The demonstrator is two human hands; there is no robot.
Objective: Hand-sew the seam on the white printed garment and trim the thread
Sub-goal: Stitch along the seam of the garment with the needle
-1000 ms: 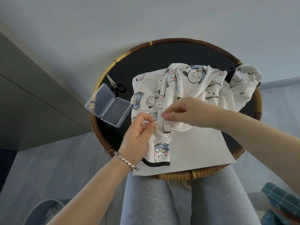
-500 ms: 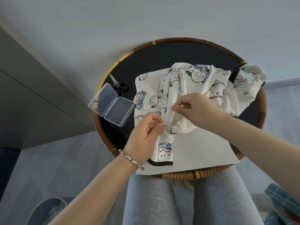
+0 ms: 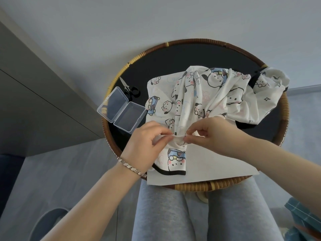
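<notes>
The round counter (image 3: 173, 66) fills the middle of my feed. Its woven rim is lost under cloth at the far right and under paper at the near edge. A white sheet of paper (image 3: 217, 164) lies on the near half with its near corners overhanging the rim, and much of it is covered. The garment (image 3: 208, 94), white with cartoon prints and black trim, lies bunched on the counter and over the paper. One end is draped across the far right rim. The frame cuts both forearms off, one at the bottom and one at the right edge.

The left hand (image 3: 145, 145) comes in from below left, knuckles up. Its thumb and forefinger pinch a small raised fold of the garment at the near middle of the counter. The right hand (image 3: 217, 134) reaches in from the right with its fingers (image 3: 199, 132) curled. Its thumb and forefinger tip nip the same fold just beside the left fingertips. I cannot tell whether a needle sits in that pinch, because needle and thread are too fine to make out from here.

A clear hinged box (image 3: 121, 109) lies open at the left rim. Small black-handled scissors (image 3: 129, 87) lie just behind its far corner. A bracelet (image 3: 132, 166) circles the left wrist.

Half a second ago the right hand was lifted above the fold, apart from the left. It has now come down to meet it. The left hand keeps its pinch.
</notes>
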